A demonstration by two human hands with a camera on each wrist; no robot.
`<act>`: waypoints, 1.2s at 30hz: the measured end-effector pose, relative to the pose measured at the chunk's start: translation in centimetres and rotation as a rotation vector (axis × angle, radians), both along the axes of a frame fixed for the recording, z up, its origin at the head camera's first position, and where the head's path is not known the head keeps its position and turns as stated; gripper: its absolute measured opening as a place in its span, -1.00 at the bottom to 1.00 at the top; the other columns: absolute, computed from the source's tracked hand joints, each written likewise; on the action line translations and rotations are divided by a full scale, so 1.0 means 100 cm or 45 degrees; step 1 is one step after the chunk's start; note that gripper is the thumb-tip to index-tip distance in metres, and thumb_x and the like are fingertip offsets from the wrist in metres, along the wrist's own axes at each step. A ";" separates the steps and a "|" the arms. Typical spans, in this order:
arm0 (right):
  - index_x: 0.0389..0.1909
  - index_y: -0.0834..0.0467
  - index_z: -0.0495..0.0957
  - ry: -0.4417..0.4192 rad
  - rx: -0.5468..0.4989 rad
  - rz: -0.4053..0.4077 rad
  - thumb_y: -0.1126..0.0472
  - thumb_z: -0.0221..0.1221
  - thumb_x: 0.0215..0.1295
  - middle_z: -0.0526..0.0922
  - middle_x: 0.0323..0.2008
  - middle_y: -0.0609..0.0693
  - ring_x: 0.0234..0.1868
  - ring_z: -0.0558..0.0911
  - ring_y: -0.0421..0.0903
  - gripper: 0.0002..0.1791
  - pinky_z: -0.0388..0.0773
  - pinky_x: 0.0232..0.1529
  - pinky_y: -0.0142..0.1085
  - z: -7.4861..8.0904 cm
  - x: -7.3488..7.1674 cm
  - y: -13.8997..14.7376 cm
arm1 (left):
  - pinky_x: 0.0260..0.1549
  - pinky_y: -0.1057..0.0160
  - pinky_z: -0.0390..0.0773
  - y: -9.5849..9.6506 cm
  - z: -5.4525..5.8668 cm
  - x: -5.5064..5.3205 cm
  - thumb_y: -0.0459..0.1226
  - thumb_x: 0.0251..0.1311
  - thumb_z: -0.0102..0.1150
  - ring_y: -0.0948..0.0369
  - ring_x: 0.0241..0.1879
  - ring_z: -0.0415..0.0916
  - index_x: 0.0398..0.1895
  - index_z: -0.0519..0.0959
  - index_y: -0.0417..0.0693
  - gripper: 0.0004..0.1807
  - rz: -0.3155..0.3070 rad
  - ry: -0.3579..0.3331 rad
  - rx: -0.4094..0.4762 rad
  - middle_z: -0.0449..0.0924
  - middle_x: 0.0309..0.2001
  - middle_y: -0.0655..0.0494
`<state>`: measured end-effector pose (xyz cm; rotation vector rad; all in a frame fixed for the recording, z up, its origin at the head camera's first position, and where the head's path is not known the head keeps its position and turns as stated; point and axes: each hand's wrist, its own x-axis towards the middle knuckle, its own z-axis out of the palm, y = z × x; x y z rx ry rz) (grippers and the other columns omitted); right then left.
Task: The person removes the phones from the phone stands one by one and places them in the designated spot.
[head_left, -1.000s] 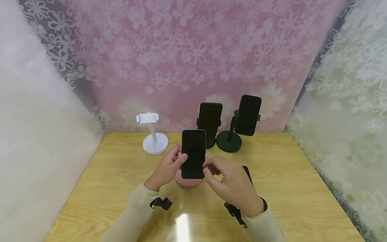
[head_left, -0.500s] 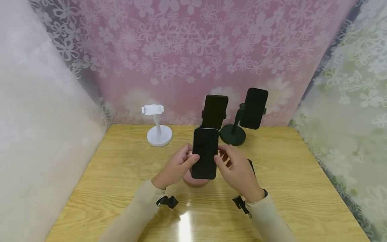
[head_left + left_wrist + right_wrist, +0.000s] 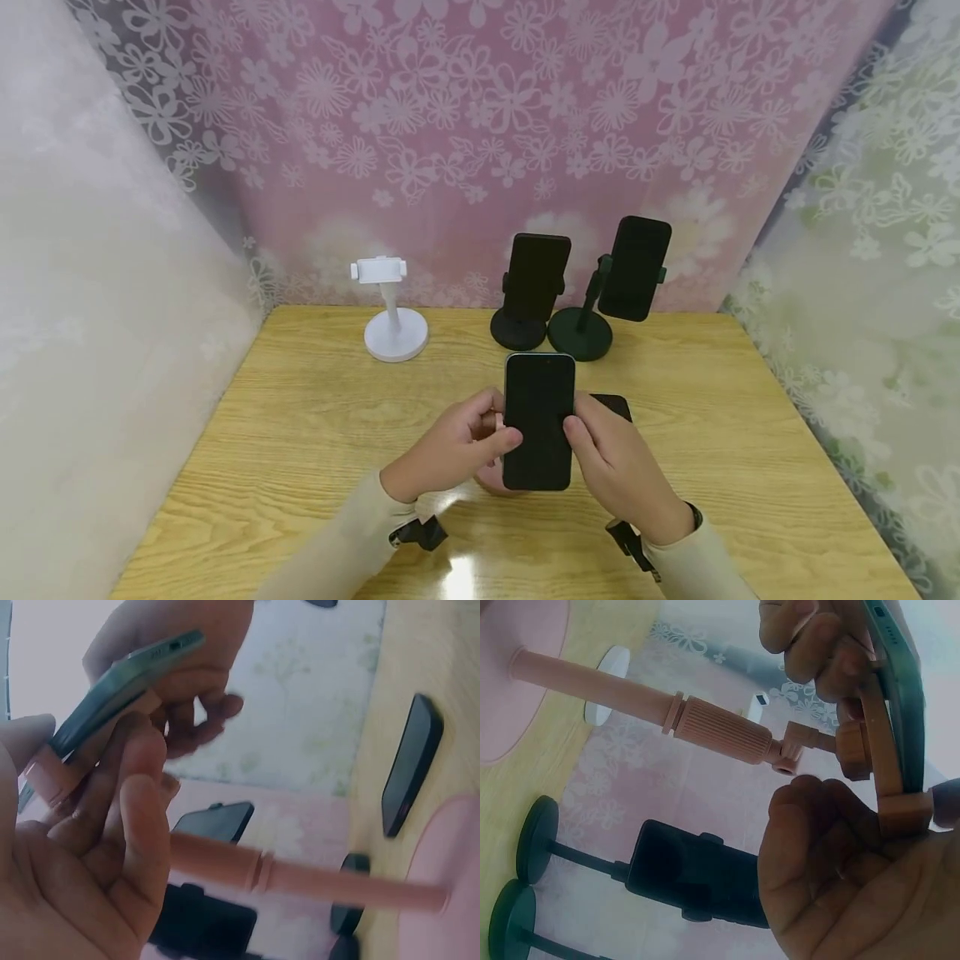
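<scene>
Long cream sleeves (image 3: 341, 537); black wrist straps (image 3: 696, 516) — each with a small dark block (image 3: 431, 533).

There are four smartphones (image 3: 538, 425), four phone stands (image 3: 724, 731) (one each in white, black, dark green and pink), two hands (image 3: 448, 443), two wrist cameras (image 3: 429, 533), one counter (image 3: 300, 417).

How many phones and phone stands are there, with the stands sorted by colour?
Phones: 4
White stand: 1
Pink stand: 1
Black stand: 1
Dark green stand: 1
Total: 8
</scene>
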<state>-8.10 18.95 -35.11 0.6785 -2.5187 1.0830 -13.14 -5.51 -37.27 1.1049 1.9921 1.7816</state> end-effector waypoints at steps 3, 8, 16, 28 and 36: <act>-0.09 -0.05 0.53 0.035 0.030 0.016 0.35 -0.03 0.60 0.34 -0.46 -0.28 -0.39 0.42 -0.31 -0.76 0.39 -0.32 -0.37 -0.001 0.001 0.000 | -0.54 0.34 0.40 -0.008 0.002 0.001 -0.08 0.50 0.20 0.29 -0.57 0.36 -0.26 0.45 0.03 -0.77 0.099 0.087 -0.081 0.46 -0.49 0.20; 0.09 0.06 0.49 0.000 -0.010 0.117 0.38 -0.13 0.63 0.52 -0.44 -0.32 -0.42 0.53 -0.38 -0.72 0.53 -0.33 -0.38 -0.008 -0.001 -0.005 | -0.59 0.38 0.30 -0.012 0.004 -0.001 -0.14 0.48 0.22 0.36 -0.61 0.28 -0.38 0.44 0.08 -0.75 0.141 0.212 -0.148 0.43 -0.57 0.29; 0.26 0.13 0.41 0.029 -0.066 0.108 0.37 -0.18 0.65 0.45 -0.51 -0.28 -0.53 0.47 -0.36 -0.66 0.50 -0.41 -0.37 -0.014 -0.017 -0.020 | -0.47 0.31 0.53 -0.017 -0.006 -0.022 -0.20 0.55 0.12 0.10 -0.51 0.53 -0.38 0.40 -0.02 -0.74 0.051 0.140 -0.067 0.47 -0.51 0.17; 0.09 0.12 0.48 -0.184 0.035 0.113 0.19 -0.24 0.73 0.39 -0.50 -0.20 -0.50 0.41 -0.28 -0.70 0.43 -0.38 -0.31 -0.009 -0.053 -0.040 | -0.31 0.15 0.64 -0.049 0.004 -0.046 0.04 0.55 0.05 0.17 -0.41 0.56 -0.26 0.46 -0.05 -0.64 -0.011 0.022 -0.168 0.51 -0.45 0.09; -0.09 0.05 0.46 -0.392 0.136 0.061 0.09 -0.28 0.73 0.30 -0.56 -0.11 -0.56 0.33 -0.16 -0.67 0.35 -0.41 -0.25 0.009 -0.055 -0.047 | -0.35 0.19 0.59 -0.063 0.015 -0.051 0.15 0.53 0.02 0.16 -0.37 0.61 -0.33 0.42 0.02 -0.56 0.003 0.109 -0.339 0.58 -0.41 0.13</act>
